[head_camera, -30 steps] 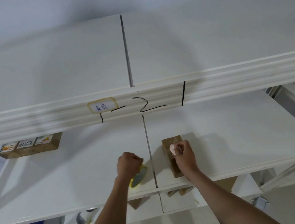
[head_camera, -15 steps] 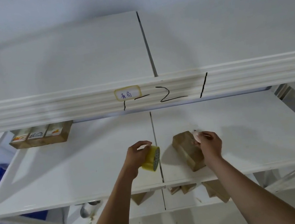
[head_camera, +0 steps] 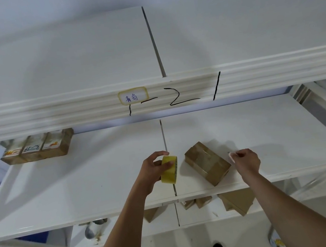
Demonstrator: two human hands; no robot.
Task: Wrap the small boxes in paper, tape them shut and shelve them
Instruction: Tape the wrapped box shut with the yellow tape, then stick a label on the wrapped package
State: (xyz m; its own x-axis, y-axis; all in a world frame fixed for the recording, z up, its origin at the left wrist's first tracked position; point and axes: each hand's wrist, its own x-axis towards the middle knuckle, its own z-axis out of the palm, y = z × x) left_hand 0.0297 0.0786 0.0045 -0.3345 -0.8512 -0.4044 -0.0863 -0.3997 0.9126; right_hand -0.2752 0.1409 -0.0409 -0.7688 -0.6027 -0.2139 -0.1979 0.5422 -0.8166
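The left hand (head_camera: 154, 171) has its grip clamped on the yellow tape roll (head_camera: 169, 169); the right hand (head_camera: 247, 160) pinches a small pale item I cannot identify. Between them, the brown wrapped box (head_camera: 207, 163) lies untouched on the white shelf (head_camera: 83, 187).

The left hand (head_camera: 154, 171) is gripping a yellow tape roll (head_camera: 169, 169) above the white shelf (head_camera: 83, 187). A paper-wrapped box (head_camera: 206, 162) is lying angled on the shelf beside it. The right hand (head_camera: 247, 160) is pinching a small pale item, just clear of the box. Three wrapped boxes (head_camera: 35, 147) are sitting far left.
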